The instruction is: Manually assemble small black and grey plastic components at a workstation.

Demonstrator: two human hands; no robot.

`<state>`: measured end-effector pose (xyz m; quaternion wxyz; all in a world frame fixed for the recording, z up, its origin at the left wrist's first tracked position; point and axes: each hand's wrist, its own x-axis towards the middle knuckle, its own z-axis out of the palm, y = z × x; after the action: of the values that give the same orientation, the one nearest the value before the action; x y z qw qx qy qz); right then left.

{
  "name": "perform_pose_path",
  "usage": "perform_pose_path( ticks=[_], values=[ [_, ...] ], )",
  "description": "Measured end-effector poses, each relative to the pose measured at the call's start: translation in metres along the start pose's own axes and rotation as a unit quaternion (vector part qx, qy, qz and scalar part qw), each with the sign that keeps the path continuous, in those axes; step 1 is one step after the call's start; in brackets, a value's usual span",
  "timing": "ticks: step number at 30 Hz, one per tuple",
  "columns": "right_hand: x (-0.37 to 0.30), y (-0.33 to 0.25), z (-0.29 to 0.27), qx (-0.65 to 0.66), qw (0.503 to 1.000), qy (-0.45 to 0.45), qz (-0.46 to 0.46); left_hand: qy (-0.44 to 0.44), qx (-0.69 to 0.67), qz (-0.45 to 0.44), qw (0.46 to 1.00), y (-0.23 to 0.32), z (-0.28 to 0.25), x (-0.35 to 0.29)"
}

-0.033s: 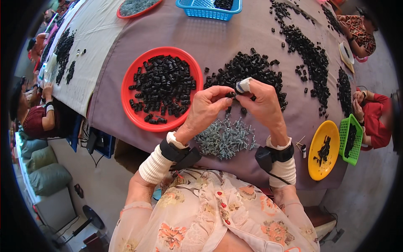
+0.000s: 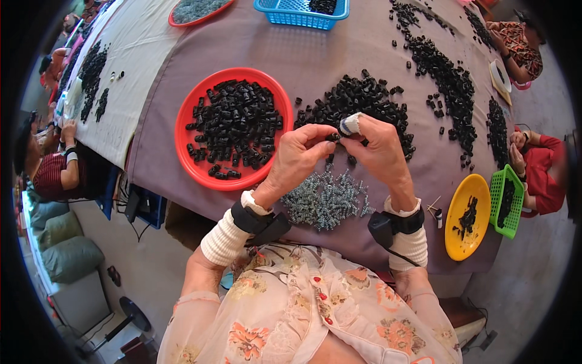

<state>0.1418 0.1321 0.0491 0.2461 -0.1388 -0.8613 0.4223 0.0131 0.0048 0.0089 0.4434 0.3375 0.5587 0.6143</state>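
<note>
Above the table's near part, my left hand [image 2: 297,155] pinches a small black plastic cylinder [image 2: 333,137] between thumb and forefinger. My right hand [image 2: 382,145] meets it from the right with closed fingertips; what lies between them is hidden. A striped white cover [image 2: 350,124] wraps one right finger. Just beyond my hands lies a heap of black plastic cylinders [image 2: 370,100]. Below them, nearer to me, spreads a pile of small grey metal springs [image 2: 327,200]. To the left stands a round red tray [image 2: 183,133] filled with similar black cylinders.
At the right are a yellow plate [image 2: 476,233] with black bits, a green basket [image 2: 512,209] and a small bottle [image 2: 439,218]. A blue basket [image 2: 300,17] and another red tray [image 2: 177,24] stand at the back. More black parts [image 2: 448,91] trail along the right. People sit at both sides.
</note>
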Motion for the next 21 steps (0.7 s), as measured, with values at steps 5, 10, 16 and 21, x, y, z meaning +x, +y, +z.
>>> perform_pose_path(
  ticks=[5, 10, 16, 21],
  values=[
    [0.003, -0.006, 0.001, -0.027, 1.000, -0.007, -0.014, 0.013, 0.039, 0.028, 0.999, -0.007, -0.001, 0.002],
    [0.010, -0.013, 0.000, -0.055, 0.998, -0.020, -0.033, 0.017, 0.095, 0.050, 0.994, 0.002, -0.004, 0.004],
    [0.027, -0.011, -0.004, -0.026, 0.997, -0.039, -0.057, 0.029, 0.115, 0.079, 0.990, 0.013, -0.010, 0.009],
    [0.036, -0.014, -0.005, 0.015, 0.997, -0.075, -0.018, 0.048, 0.157, 0.096, 0.982, 0.018, -0.011, 0.009]
  ],
)
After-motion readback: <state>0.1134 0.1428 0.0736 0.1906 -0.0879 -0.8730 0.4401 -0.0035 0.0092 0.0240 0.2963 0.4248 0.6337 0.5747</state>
